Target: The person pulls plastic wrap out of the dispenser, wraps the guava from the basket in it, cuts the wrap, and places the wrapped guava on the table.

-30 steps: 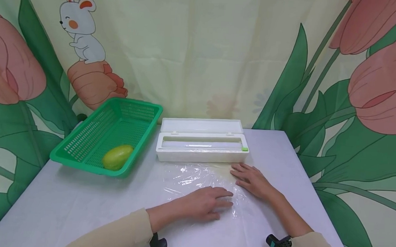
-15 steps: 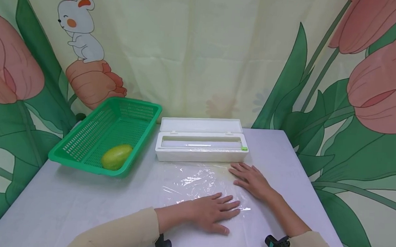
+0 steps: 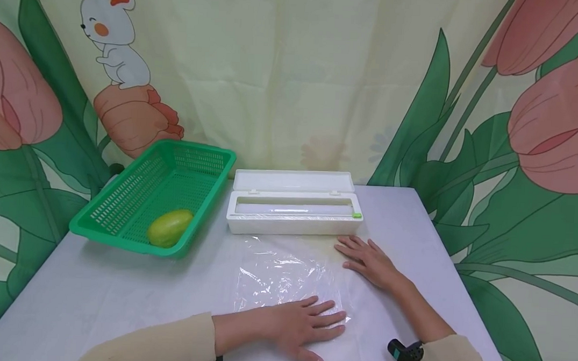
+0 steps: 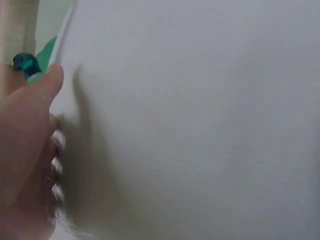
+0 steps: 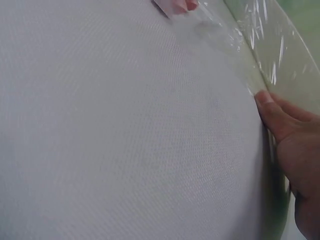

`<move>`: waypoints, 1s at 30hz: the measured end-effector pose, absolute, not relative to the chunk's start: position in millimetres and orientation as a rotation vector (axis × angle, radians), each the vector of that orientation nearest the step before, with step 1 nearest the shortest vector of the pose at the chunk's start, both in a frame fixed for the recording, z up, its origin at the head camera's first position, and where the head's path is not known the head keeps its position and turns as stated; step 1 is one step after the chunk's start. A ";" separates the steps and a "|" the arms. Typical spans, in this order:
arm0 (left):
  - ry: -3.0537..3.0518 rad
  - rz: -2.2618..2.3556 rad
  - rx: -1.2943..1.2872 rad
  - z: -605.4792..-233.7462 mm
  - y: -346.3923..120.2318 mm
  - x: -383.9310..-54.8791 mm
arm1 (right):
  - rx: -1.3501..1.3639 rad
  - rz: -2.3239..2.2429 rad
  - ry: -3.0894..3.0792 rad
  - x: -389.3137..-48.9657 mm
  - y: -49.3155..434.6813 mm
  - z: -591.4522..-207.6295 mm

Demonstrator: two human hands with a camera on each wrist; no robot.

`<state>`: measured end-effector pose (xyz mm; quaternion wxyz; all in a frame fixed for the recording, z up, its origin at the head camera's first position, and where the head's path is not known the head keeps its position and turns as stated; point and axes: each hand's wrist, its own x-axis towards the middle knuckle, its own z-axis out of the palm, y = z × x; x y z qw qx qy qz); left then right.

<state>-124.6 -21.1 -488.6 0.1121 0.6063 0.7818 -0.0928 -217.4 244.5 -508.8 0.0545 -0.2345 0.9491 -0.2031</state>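
Note:
A sheet of clear cling film (image 3: 280,274) lies wrinkled and shiny on the white cloth, running forward from a white cling film box (image 3: 294,225) with its lid tipped up and a roll inside. My left hand (image 3: 297,329) rests palm down over the film's near end, fingers spread straight. At the film's far right corner, just in front of the box, my right hand (image 3: 368,262) lies flat with its fingers extended. The right wrist view shows the right thumb (image 5: 272,112) at the film's edge. In the left wrist view the left hand (image 4: 25,145) borders the white cloth.
A green plastic basket (image 3: 117,240) stands at the back left, holding a yellow-green oval fruit (image 3: 170,228). The box has a small green slider (image 3: 357,215) at its right end. Behind the table hangs a printed curtain (image 3: 273,93) with tulips and a rabbit.
My left hand has slid toward me over the film, and its fingers have spread and flattened. The right hand stays where it was.

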 end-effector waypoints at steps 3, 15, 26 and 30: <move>2.280 -0.286 1.788 -487.3 -29.0 -118.6 | -0.723 -0.625 2.883 -218.2 245.3 -508.3; 2.392 0.191 1.719 -481.7 -36.9 -117.2 | -0.712 -0.700 2.919 -207.5 240.8 -503.4; 2.612 0.369 1.723 -478.2 -39.8 -138.7 | -0.844 -0.884 3.001 -202.5 238.5 -498.5; 2.737 0.432 1.384 -478.5 -50.3 -154.6 | -0.840 -0.953 3.039 -200.3 241.4 -499.5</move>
